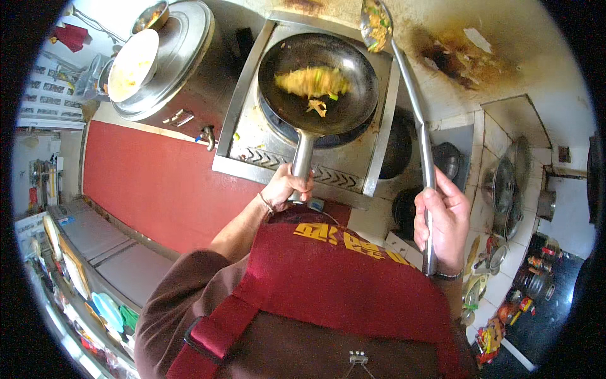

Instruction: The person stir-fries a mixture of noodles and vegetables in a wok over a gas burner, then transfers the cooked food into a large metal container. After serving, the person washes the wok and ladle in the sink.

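Note:
My left hand [287, 186] grips the metal handle of a dark wok [348, 106] over the stove's burner. Inside the wok lies a yellowish mass of food [315, 83] with green bits, blurred by motion, and a smaller piece sits below it. My right hand [441, 215] is closed round the long handle of a metal ladle [413, 90]. The ladle's bowl, up and to the right of the wok, holds food of the same look. Neither tool touches the other.
Left of the stove [384, 137] stands a big lidded metal pot [182, 61] with a tap, bearing a white bowl [150, 52] and a metal bowl [156, 21]. More dark pans [396, 147] are at the right. Bottles and packets stand far right on a dark surface.

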Demonstrator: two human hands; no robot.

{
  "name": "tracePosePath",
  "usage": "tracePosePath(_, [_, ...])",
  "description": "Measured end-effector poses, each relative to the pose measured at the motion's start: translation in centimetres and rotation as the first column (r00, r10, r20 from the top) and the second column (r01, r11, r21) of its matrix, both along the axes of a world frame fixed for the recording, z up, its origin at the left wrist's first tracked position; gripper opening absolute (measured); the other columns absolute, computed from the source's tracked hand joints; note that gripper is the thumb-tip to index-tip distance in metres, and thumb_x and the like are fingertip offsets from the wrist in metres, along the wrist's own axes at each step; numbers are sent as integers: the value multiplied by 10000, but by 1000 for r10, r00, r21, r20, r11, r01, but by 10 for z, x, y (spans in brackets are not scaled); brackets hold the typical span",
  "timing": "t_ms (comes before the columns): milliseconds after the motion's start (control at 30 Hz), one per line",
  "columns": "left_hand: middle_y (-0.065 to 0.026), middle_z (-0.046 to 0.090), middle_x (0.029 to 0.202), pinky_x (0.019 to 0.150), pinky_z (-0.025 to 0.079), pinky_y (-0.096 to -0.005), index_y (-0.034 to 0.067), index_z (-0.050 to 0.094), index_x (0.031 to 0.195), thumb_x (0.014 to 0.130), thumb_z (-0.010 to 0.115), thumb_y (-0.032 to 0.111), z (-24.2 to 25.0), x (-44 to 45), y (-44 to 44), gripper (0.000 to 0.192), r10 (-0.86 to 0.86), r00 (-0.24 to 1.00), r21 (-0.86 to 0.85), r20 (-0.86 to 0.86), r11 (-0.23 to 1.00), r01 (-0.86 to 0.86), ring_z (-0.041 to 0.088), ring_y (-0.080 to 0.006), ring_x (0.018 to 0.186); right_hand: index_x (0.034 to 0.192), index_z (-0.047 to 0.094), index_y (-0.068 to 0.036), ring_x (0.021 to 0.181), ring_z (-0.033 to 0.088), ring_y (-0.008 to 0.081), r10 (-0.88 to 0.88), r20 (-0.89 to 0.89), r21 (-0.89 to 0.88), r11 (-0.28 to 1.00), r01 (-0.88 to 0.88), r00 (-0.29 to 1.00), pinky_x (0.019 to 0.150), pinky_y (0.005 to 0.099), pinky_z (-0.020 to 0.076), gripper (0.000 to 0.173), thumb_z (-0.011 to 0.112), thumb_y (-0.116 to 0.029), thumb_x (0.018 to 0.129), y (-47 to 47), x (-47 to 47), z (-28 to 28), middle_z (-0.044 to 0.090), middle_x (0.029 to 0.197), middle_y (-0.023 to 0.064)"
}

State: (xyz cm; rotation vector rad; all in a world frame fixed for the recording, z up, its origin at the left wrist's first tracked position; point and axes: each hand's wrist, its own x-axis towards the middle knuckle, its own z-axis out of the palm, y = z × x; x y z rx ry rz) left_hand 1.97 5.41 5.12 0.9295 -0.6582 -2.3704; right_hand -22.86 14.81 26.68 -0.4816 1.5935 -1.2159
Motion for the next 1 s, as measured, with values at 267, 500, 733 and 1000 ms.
tracePosePath(267, [-83, 581, 721, 466, 492, -324, -31, 496, 1035, 656, 616, -42, 29, -16, -37, 398, -99, 979, -34, 180, 994, 107, 577, -183, 538, 1418, 415, -36, 386, 453, 70, 63, 18, 49, 997, -64, 998, 320, 229, 373, 458, 481, -37, 966, 2, -1, 1, 529, 671, 26])
tracePosePath(500, [-111, 604, 730, 507, 547, -324, -29, 508, 1082, 642, 646, -55, -28, -5, -16, 461, -140, 969, 7, 201, 990, 142, 609, -201, 563, 1422, 415, -37, 387, 450, 62, 92, -29, 110, 990, -88, 995, 317, 227, 373, 458, 487, -52, 970, -21, -5, -13, 514, 652, 15])
tracePosePath(733, [-104, 574, 713, 503, 462, -314, -33, 516, 945, 636, 621, -36, -77, -7, -27, 326, -173, 983, 30, -65, 984, 175, 558, -194, 525, 1387, 468, -35, 384, 456, 57, 199, -159, 169, 971, -172, 967, 313, 225, 368, 430, 521, -62, 961, -37, -8, -48, 505, 634, -9])
tracePosePath(1000, [-82, 569, 689, 499, 462, -292, -45, 513, 975, 659, 619, -20, -87, 8, -39, 334, -198, 979, -3, 50, 980, 199, 570, -172, 518, 1270, 532, 14, 372, 447, 65, 330, -234, 152, 942, -300, 915, 307, 240, 362, 332, 538, -78, 951, -90, -24, -134, 474, 594, -19])
